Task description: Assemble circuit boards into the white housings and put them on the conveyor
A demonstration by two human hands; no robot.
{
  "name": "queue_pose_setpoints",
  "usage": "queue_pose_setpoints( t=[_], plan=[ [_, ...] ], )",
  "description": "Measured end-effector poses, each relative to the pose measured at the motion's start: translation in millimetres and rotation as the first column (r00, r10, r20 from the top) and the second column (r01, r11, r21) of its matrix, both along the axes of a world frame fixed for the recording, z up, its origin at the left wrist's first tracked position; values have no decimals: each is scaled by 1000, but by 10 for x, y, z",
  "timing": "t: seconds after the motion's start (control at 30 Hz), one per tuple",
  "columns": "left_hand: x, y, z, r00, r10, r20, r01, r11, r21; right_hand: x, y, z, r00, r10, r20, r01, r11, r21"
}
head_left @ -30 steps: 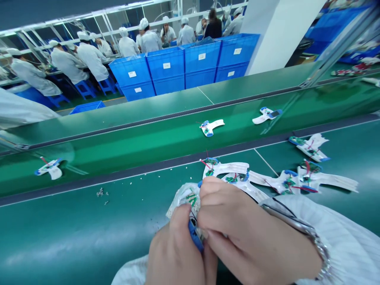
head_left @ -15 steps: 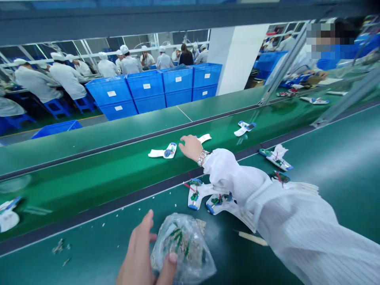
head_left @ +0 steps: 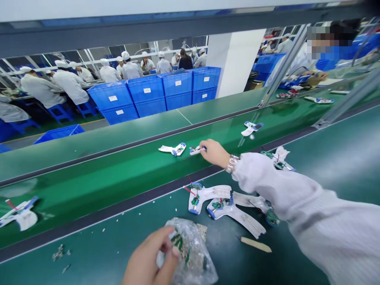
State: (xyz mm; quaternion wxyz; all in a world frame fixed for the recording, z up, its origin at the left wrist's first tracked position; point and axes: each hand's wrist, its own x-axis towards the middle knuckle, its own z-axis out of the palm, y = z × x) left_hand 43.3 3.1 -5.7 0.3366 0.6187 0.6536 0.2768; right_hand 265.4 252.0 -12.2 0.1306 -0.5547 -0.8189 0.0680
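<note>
My right hand point(head_left: 215, 153) reaches over the green conveyor belt, its fingers closed on a white plastic housing half point(head_left: 196, 151) and hiding part of it. A second housing half point(head_left: 178, 149), with a blue edge and small electronics, lies just left of it on the belt. In the foreground my left hand point(head_left: 151, 257) curves beside a clear plastic bag point(head_left: 202, 259) holding small green and pale parts. Thumb and forefinger are apart, with nothing visible between them; the other fingers are hidden. Several handle-shaped housing halves point(head_left: 210, 193) with circuit boards lie on the near bench under my right arm.
A pointed tool with a pale handle point(head_left: 255, 244) lies right of the bag. Small screws point(head_left: 59, 252) are scattered at left. Another housing half point(head_left: 251, 128) is further along the belt. A metal post point(head_left: 285, 65) stands at right. Blue bins point(head_left: 147, 91) and workers stand beyond.
My right hand has moved right and closed on the housing half on the belt. My left thumb and forefinger have come nearer together. Pieces on the belt have shifted right.
</note>
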Motion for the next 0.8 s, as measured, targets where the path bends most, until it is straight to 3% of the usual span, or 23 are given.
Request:
queue_pose_setpoints(
  t=[0.07, 0.17, 0.27, 0.33, 0.47, 0.57, 0.63, 0.7, 0.8],
  plan=[
    [72, 69, 30, 979, 188, 76, -188, 982, -2, 11, -401, 152, 978, 200, -59, -194, 977, 90],
    [190, 125, 46, 876, 356, 324, -361, 931, -48, 35, -1035, 374, 874, 476, -97, -451, 869, 203],
    [244, 101, 58, 746, 375, 550, -385, 917, -102, 47, -1482, 544, 688, 725, -15, -663, 637, 392],
    [248, 52, 80, 660, 381, 648, -386, 912, -143, 35, -1641, 619, 589, 803, 88, -738, 490, 464],
    [253, -24, 136, 446, 424, 789, -353, 893, -280, -14, -1774, 693, 541, 817, 199, -777, 395, 490],
    [269, -25, 150, 370, 457, 809, -341, 877, -340, -26, -1835, 701, 511, 833, 211, -789, 357, 500],
    [269, -15, 136, 357, 455, 816, -333, 878, -344, -20, -1869, 686, 506, 842, 187, -791, 366, 490],
    [254, -19, 107, 342, 461, 819, -382, 864, -327, -16, -1881, 660, 544, 836, 76, -769, 460, 444],
    [216, -71, 68, 320, 492, 810, -558, 788, -258, -46, -1843, 618, 601, 741, -300, -706, 668, 235]
  ],
)
